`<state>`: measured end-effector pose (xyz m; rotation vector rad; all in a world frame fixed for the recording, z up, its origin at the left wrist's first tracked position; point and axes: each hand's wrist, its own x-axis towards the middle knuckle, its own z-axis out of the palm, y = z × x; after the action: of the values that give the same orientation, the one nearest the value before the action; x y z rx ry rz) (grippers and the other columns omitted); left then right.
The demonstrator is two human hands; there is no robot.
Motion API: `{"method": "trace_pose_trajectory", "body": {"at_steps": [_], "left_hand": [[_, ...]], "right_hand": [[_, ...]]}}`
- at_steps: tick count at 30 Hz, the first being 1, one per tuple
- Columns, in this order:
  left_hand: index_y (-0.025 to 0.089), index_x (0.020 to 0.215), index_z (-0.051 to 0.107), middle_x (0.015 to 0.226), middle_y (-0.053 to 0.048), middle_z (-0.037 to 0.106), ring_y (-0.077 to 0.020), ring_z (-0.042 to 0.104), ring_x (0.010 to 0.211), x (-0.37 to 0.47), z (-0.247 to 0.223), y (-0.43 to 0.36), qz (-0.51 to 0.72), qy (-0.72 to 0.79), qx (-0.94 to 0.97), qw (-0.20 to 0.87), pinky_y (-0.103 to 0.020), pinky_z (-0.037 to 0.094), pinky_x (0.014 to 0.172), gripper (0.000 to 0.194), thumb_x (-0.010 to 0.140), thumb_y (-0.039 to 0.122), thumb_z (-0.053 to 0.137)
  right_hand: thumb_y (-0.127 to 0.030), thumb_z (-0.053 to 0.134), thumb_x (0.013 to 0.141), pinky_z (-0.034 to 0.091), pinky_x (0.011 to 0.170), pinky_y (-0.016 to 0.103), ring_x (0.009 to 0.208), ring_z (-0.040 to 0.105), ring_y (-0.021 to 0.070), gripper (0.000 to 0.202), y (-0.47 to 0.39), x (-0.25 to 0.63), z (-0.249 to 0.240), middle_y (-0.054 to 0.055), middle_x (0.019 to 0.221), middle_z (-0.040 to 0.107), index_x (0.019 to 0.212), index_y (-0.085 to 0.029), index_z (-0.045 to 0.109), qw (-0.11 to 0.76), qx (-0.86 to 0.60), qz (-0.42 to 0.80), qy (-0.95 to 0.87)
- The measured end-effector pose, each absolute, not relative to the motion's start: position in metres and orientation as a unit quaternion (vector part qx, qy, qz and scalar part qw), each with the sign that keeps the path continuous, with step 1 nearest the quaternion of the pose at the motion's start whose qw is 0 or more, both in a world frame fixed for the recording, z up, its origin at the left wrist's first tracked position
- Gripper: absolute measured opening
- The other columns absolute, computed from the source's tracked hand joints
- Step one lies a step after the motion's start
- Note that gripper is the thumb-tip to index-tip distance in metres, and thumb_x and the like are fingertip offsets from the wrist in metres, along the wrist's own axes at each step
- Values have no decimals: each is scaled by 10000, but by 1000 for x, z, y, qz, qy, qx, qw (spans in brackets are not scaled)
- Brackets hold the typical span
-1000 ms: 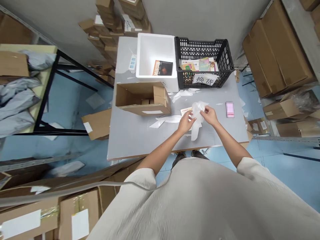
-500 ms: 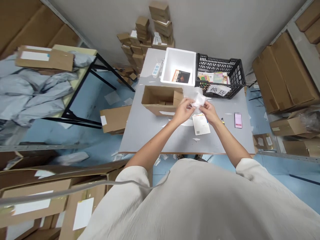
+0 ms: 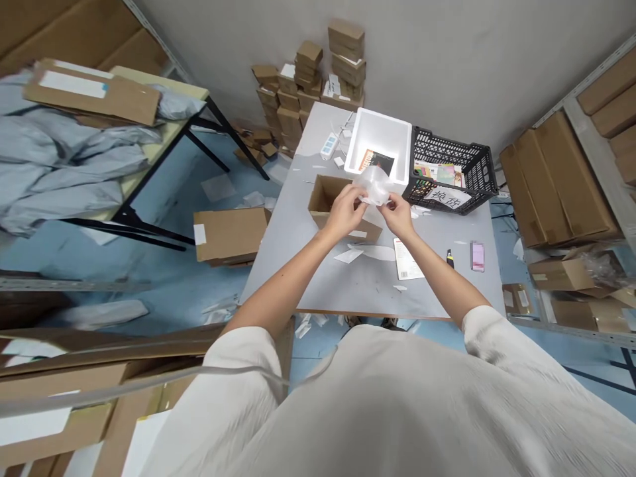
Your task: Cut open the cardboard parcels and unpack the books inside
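Note:
Between my hands hangs a translucent plastic bag (image 3: 373,184), puffed out and held by its near edge. My left hand (image 3: 346,211) pinches its left side, over the right part of an open cardboard box (image 3: 322,211). On the bag's right side, my right hand (image 3: 398,215) has its fingers closed as well. Beneath my right forearm lies a white book (image 3: 406,262), back cover up and partly covered by the arm. Behind the bag stands a white foam box (image 3: 381,126) with a dark and orange book (image 3: 381,162) in it.
A black plastic crate (image 3: 489,173) holding booklets stands at the back right. A box cutter (image 3: 450,258) and a phone (image 3: 477,256) lie on the right of the table. Paper scraps (image 3: 348,256) litter the top. A power strip (image 3: 328,146) is at the back left.
The bag has moved left from above the white book to over the cardboard box's right side and has puffed open. Both hands went with it. The camera view has shifted too.

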<state>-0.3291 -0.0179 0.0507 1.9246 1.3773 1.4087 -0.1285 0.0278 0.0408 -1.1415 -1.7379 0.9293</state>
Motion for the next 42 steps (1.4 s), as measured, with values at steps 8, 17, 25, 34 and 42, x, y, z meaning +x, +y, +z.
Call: {"method": "trace_pose_trajectory", "body": {"at_steps": [8, 17, 25, 34, 42], "left_hand": [[237, 1166, 691, 1267, -84, 701, -247, 677, 1226, -359, 74, -5, 545, 497, 659, 147, -352, 583, 1050, 218, 1107, 447, 686], [238, 1158, 752, 1266, -113, 771, -301, 706, 1131, -381, 23, -10, 374, 632, 649, 199, -424, 553, 1041, 194, 1079, 389, 659], [249, 1332, 792, 1374, -185, 808, -486, 554, 1442, -379, 12, -10, 198, 715, 633, 223, -665, 377, 1164, 364, 1035, 323, 594], [294, 1594, 644, 1737, -161, 547, -422, 455, 1589, -376, 20, -26, 238, 712, 637, 174, -622, 351, 1254, 550, 1062, 283, 508], [276, 1466, 722, 1642, -131, 636, -371, 524, 1522, -345, 32, -35, 295, 626, 699, 181, -574, 376, 1259, 453, 1065, 257, 513]], "right_hand": [[-659, 672, 1090, 606, 1062, 414, 1216, 646, 269, 456, 38, -174, 68, 73, 1266, 684, 1296, -259, 744, 454, -410, 359, -705], [-579, 742, 961, 642, 983, 423, 991, 729, 256, 456, 37, -185, 20, 58, 1085, 792, 1257, -233, 719, 349, -441, 425, -709], [-442, 726, 959, 584, 1200, 579, 1279, 714, 354, 611, 34, -177, -3, 165, 1537, 691, 1528, -227, 663, 279, -476, 343, -760], [-457, 660, 1040, 414, 1359, 619, 1521, 574, 396, 437, 32, -162, -5, 173, 1562, 661, 1395, -230, 772, 273, -471, 291, -787], [-368, 640, 988, 558, 1200, 546, 1266, 693, 326, 355, 22, -119, -2, 121, 1360, 763, 1284, -247, 794, 322, -491, 302, -751]]}}
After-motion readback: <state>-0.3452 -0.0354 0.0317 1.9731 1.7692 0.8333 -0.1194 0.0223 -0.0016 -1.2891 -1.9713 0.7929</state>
